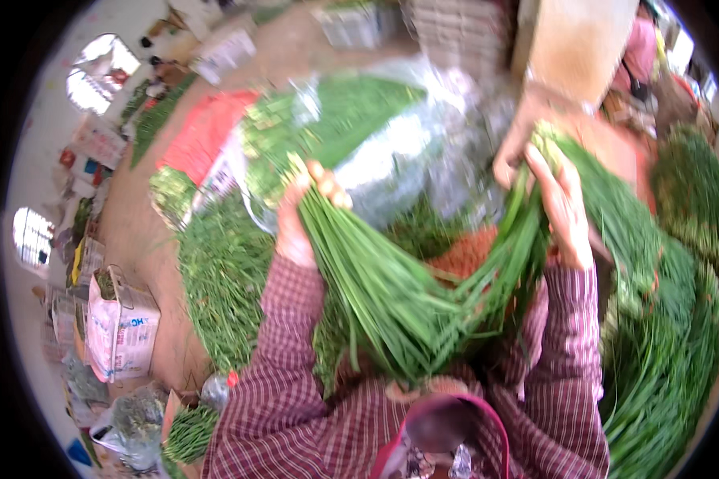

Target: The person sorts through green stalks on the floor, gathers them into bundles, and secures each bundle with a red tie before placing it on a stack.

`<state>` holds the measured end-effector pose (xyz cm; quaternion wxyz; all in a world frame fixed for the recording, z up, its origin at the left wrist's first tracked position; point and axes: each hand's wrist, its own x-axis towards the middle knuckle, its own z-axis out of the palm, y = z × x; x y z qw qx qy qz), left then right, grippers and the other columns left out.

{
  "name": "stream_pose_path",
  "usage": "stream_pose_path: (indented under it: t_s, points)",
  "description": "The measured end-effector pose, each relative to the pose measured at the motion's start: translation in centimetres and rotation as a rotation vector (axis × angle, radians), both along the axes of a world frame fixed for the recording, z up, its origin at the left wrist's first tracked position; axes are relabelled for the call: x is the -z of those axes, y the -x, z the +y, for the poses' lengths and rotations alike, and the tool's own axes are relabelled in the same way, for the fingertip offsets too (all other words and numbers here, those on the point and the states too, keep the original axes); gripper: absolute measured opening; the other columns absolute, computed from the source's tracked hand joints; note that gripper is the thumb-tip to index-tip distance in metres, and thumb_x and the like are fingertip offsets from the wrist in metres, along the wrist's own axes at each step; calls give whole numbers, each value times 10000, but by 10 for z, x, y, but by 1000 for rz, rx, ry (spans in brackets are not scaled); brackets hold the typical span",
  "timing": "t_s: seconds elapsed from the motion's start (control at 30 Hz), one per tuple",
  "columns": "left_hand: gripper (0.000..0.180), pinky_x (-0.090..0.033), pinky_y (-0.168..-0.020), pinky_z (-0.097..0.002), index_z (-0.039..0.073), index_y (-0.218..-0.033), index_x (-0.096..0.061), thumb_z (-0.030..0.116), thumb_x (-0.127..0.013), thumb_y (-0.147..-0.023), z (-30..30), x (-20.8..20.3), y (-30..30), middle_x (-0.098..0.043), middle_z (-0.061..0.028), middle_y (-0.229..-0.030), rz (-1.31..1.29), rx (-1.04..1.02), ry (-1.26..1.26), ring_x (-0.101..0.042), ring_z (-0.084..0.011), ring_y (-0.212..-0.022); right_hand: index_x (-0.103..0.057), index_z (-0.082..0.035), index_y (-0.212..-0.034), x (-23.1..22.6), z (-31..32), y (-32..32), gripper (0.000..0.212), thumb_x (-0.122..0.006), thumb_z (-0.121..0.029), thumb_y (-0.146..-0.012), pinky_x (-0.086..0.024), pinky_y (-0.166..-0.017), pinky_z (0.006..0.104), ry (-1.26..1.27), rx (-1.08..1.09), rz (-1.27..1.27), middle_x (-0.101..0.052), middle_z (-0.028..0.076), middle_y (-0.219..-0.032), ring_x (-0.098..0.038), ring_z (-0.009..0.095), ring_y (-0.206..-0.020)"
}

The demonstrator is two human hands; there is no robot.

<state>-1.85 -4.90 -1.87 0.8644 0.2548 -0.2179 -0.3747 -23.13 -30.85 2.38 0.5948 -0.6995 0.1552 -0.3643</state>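
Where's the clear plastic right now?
In the head view, the clear plastic lies at upper centre, beyond and between the left hand and right hand, with cut greens along its left side.

The left hand (302, 209) and right hand (566, 209) are apart in front of the body; a bunch of leaves (383, 279) runs down from the left one, stalks (510, 255) from the right one, meeting low between them. Farther forward lies plastic sheeting (407, 164), with cut greens (339, 112) beside it on the left. A heap (220, 271) sits left of the left forearm — a pile (667, 383) lies right of the right arm. On the far left, a box (124, 331) stands beyond a plastic bag (140, 423). At the back, a pillar (575, 48) rises right of a stack (462, 36).
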Motion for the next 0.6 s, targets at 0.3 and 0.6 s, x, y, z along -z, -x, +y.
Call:
stream_pose_path:
  t_s: [0.3, 0.6]
  points:
    - [266, -538, -623, -312, 116, -875, -595, 263, -780, -752, -1, -39, 6, -579, -5, -685, -110, 63, -61, -581, -152, -611, -637, -21, -1057, -54, -9, -45, 208, -560, -200, -984, -488, -620, 301, 569, 365, -115, -676, 76, -818, -615, 169, -692]
    - [226, -530, -585, -310, 107, -849, -536, 236, -715, -800, 50, -86, -2, -547, -8, -666, -237, -68, -65, -574, -149, -589, -623, -41, -1020, -94, 28, -44, 93, -579, -58, -940, -559, -714, 301, 781, 187, -136, -703, 124, -922, -684, 201, -807]
